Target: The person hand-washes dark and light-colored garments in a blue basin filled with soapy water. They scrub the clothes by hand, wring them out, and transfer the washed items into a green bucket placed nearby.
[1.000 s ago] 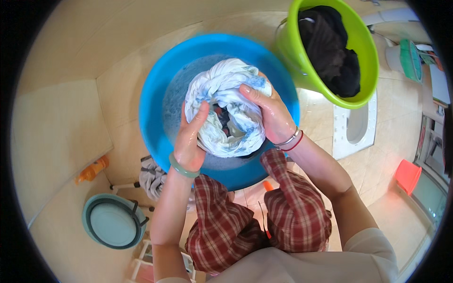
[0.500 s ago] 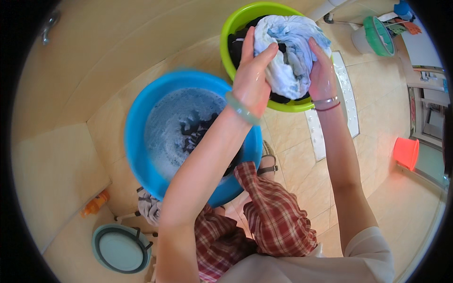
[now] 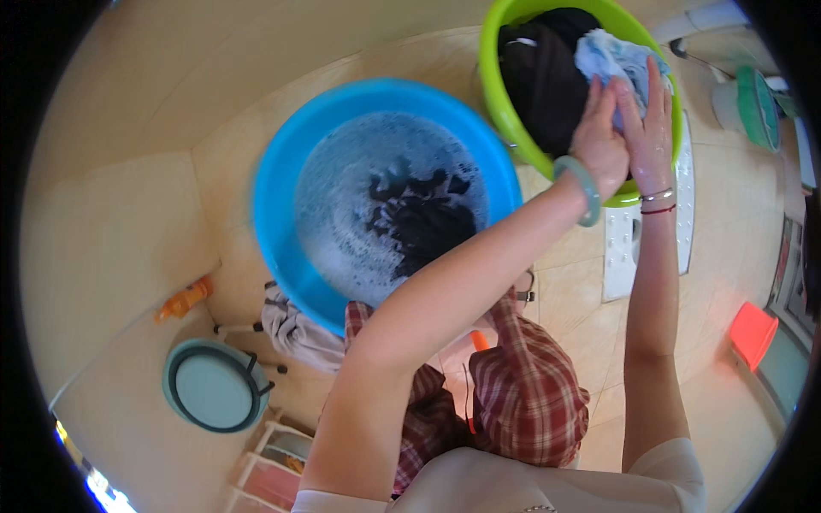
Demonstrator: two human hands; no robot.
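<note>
A bunched white and pale-blue cloth rests against the right side of the lime-green basin, on top of dark garments. My left hand, with a jade-coloured bangle at its wrist, reaches across to the near edge of this cloth, fingers extended. Right beside it, touching it, my right hand lies wet and stretched flat against the cloth; neither hand is wrapped round it. Left of them stands a big blue basin of sudsy water with dark clothing soaking in it.
A white drain-like panel lies on the tiles near the green basin. A green-lined bin and a red-orange container stand to the right. At the left are an orange bottle, a grey-green folding basin and a greyish cloth.
The pale cloth has gone from between my spread hands down to the green basin's right side. My hands have come together, the left moving right. The view has shifted too.
</note>
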